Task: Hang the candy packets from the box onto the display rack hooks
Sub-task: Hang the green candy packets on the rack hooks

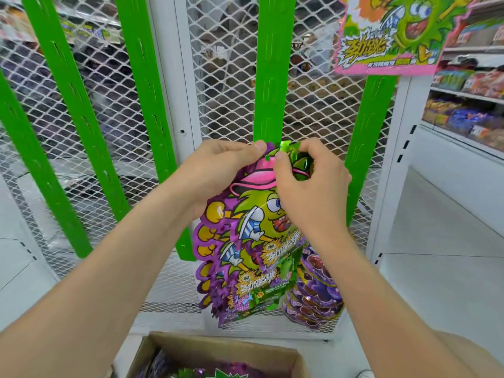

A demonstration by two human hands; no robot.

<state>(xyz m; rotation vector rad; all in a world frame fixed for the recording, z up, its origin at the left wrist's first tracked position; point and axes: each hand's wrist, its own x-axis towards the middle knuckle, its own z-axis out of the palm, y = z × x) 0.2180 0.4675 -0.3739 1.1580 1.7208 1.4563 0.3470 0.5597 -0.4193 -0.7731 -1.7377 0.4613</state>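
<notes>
Packets (245, 255) are being held up in front of the middle green strip (270, 91), tops just where the strip passes out of sight behind the hands and bodies dangling straight below. The top left edge is gripped by the left hand (218, 170), thumb laid on the purple border and fingers (231, 148) curled. The shiny green tab at the very top is pinched by the right hand (308, 186), its fingers bent tight over it. Whether a hook is engaged cannot be told; that spot is covered by the hands.

Below and right of the strip, grape bags (316, 290) are seen partly tucked behind the packets. Far below the strip an open box (218, 347) is seen, with more packets inside. White mesh (231, 77) is spread behind the strip, and a cartoon sign (395, 34) is fixed up to its right.
</notes>
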